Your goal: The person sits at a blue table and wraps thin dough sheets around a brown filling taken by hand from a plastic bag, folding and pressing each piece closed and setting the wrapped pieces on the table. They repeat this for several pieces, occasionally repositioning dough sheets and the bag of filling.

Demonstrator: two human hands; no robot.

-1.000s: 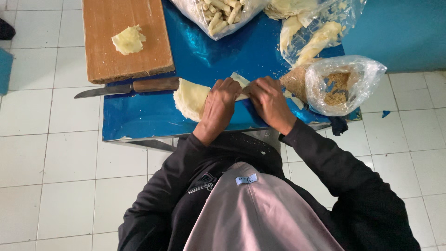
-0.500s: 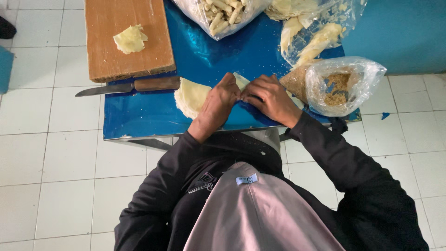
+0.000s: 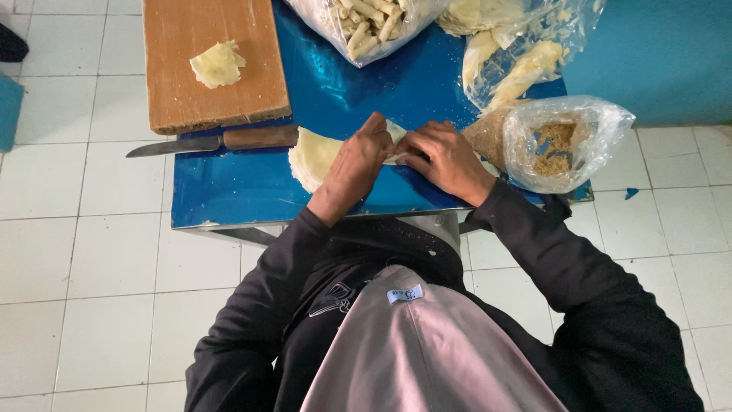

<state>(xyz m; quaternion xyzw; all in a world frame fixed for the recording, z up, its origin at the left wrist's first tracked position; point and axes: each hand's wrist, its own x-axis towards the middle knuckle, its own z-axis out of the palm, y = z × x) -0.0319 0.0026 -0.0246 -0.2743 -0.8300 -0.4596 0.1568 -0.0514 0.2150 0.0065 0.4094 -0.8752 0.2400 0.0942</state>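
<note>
Item: pale round dough wrapper (image 3: 313, 156), flat on the blue table (image 3: 229, 191), centre. Our left hand (image 3: 358, 164) and right hand (image 3: 446, 156) meet over its 3 o'clock edge, fingers curled shut, pinching the folded dough. At 9 o'clock, a wooden-handled knife (image 3: 221, 140); at 11 o'clock, a wooden cutting board (image 3: 221, 99); at 3 o'clock, a clear bag of crumbs (image 3: 564, 141).

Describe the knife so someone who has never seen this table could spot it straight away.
Start at the blue table, then find the wooden cutting board at its far left corner. The knife lies flat just along the board's near edge, its grey blade poking out past the table's left side. Its brown wooden handle ends beside the pale dough sheet, and it is the only metal tool there.
</note>
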